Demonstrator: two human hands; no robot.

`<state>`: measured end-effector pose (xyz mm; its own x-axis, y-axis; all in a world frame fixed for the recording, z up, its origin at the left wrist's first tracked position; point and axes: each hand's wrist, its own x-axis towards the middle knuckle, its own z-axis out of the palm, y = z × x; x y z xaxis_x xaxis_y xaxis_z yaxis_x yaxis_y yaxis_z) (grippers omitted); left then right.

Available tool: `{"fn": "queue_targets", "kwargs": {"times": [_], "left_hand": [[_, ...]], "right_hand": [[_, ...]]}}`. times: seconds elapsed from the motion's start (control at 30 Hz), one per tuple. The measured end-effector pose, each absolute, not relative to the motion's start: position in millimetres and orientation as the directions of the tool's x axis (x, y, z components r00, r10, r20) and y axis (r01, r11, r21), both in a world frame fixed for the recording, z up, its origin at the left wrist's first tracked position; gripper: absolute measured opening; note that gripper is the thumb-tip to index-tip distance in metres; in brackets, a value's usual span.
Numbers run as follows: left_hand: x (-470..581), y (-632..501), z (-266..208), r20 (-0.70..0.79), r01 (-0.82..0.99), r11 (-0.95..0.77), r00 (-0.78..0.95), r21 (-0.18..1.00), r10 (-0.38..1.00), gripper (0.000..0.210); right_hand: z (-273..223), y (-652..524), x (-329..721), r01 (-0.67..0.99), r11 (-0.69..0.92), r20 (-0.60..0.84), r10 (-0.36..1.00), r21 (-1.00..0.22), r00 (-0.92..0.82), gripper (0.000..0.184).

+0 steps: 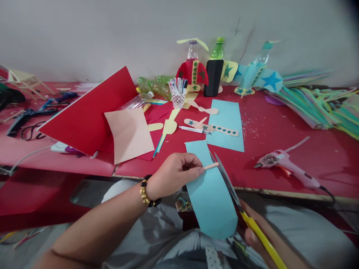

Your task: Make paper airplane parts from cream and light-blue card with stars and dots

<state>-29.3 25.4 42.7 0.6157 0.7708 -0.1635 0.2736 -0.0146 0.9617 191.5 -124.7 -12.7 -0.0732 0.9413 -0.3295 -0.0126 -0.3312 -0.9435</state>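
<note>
My left hand (182, 172), with a black and gold bead bracelet at the wrist, pinches a narrow peach paper strip (211, 166) between thumb and fingers. My right hand (254, 231) grips scissors (228, 183) with yellow handles. Their blades point up and away from me, slightly apart at the tips, and touch or nearly touch the strip's free end. Below both hands a long light blue paper piece (211, 201) with a rounded near end reaches from the table edge over my lap. Part of my right hand is hidden behind the scissors.
A pink glue gun (288, 164) lies at right, its cord over the edge. Peach paper (130, 134) and a leaning red board (92, 112) stand left. Behind are a pen cup (178, 100), bottle rockets (193, 69), a marker (193, 129), blue paper (227, 119) and straws (311, 106).
</note>
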Motion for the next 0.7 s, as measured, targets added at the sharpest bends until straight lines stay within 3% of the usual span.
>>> {"fn": "queue_targets", "kwargs": {"times": [0.2, 0.4, 0.7], "left_hand": [[-27.8, 23.5, 42.1, -0.184, 0.280, 0.004, 0.619, 0.960, 0.763, 0.019], [-26.7, 21.7, 42.0, -0.203, 0.276, 0.031, 0.622, 0.961, 0.756, 0.019], [-25.6, 21.4, 43.9, -0.202, 0.281, 0.029, 0.611, 0.959, 0.765, 0.020]], "right_hand": [[-16.2, -126.4, 193.2, -0.121, -0.329, -0.305, 0.936, -0.937, -0.178, 0.051], [-14.4, -125.7, 192.1, -0.090, -0.353, -0.337, 0.929, -0.931, -0.150, 0.058], [-2.2, -118.3, 185.4, 0.005, -0.312, -0.311, 0.948, -0.950, -0.068, 0.053]]}}
